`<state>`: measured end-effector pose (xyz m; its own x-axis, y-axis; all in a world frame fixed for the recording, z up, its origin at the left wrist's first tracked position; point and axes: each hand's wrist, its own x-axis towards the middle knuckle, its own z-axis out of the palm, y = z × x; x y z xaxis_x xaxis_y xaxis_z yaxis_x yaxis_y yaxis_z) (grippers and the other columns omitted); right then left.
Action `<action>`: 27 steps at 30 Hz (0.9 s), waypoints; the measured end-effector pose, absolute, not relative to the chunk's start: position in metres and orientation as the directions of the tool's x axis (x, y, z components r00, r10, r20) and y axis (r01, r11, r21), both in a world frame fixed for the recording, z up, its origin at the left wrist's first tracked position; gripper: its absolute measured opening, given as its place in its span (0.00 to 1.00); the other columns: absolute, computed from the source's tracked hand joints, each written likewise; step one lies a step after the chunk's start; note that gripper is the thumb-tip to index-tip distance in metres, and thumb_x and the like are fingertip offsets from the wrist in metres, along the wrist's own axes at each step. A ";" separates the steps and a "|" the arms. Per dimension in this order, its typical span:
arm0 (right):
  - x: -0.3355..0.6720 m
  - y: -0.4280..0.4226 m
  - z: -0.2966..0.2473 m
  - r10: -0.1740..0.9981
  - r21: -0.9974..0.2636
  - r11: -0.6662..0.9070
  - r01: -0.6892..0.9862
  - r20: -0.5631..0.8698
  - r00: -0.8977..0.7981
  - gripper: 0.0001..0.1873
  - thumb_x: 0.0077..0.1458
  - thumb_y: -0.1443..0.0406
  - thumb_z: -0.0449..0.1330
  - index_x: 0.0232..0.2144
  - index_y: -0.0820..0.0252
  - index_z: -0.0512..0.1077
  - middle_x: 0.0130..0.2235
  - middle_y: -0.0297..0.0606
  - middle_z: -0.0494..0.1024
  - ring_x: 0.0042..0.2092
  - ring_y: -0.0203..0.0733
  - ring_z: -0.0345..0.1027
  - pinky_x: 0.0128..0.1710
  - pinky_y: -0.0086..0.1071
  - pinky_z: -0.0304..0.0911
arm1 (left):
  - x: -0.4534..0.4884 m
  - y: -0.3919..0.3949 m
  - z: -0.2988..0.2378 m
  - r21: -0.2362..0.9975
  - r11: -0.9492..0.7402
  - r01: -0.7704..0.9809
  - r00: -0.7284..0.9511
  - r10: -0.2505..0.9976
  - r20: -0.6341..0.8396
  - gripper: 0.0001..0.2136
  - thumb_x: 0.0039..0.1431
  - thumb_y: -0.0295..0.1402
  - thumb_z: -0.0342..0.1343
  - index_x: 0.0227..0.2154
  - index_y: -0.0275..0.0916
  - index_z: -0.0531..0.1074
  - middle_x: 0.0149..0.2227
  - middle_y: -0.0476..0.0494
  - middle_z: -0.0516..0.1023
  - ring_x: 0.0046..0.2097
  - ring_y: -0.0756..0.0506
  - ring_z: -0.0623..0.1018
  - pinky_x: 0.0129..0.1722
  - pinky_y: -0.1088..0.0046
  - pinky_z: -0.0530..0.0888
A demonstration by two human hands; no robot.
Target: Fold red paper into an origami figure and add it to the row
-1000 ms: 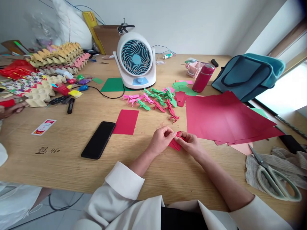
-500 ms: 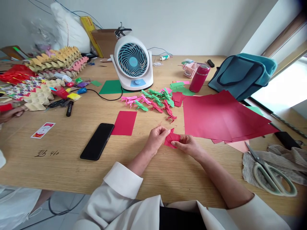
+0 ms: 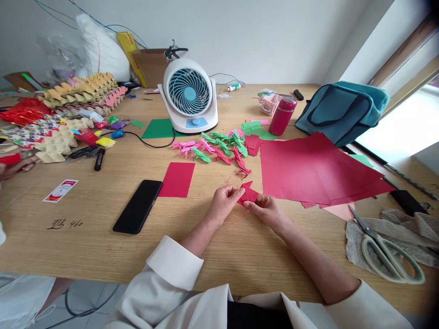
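A small folded piece of red paper (image 3: 249, 193) is held just above the wooden table (image 3: 103, 214) between both my hands. My left hand (image 3: 223, 204) pinches its left side. Its right side is pinched by my right hand (image 3: 267, 210). Just beyond lies a scatter of several folded paper figures (image 3: 219, 148) in pink, green and red. A stack of large red sheets (image 3: 315, 169) lies to the right of my hands, and a small red sheet (image 3: 176, 179) to the left.
A black phone (image 3: 138, 206) lies left of my hands. A white desk fan (image 3: 189, 95) stands behind, with a red bottle (image 3: 282, 116) and a blue bag (image 3: 343, 109) to its right. Scissors (image 3: 387, 249) rest on a cloth (image 3: 411, 228). Another person's hand (image 3: 15, 165) shows at the far left, by egg cartons (image 3: 82, 89).
The red piece has been lifted and turned up between my fingers; a second ago it lay flatter against the table. The view has drifted slightly.
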<state>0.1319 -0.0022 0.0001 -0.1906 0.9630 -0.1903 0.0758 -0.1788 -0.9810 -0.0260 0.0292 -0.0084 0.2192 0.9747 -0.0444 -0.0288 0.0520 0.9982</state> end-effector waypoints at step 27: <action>0.139 -0.002 -0.018 0.948 -0.997 -0.067 0.038 -0.075 -0.311 0.23 0.54 0.48 0.63 0.24 0.59 0.64 0.23 0.27 0.60 0.25 0.31 0.49 0.25 0.28 0.46 | -0.033 0.034 -0.008 0.948 -0.245 0.203 0.183 0.961 0.209 0.24 0.60 0.49 0.53 0.18 0.39 0.53 0.20 0.55 0.52 0.26 0.52 0.55 0.29 0.75 0.57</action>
<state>0.1391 -0.0024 -0.0176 -0.3107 0.9475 -0.0755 0.0385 -0.0668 -0.9970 -0.0334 0.0340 -0.0079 0.1832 0.9607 0.2086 0.2034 -0.2447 0.9480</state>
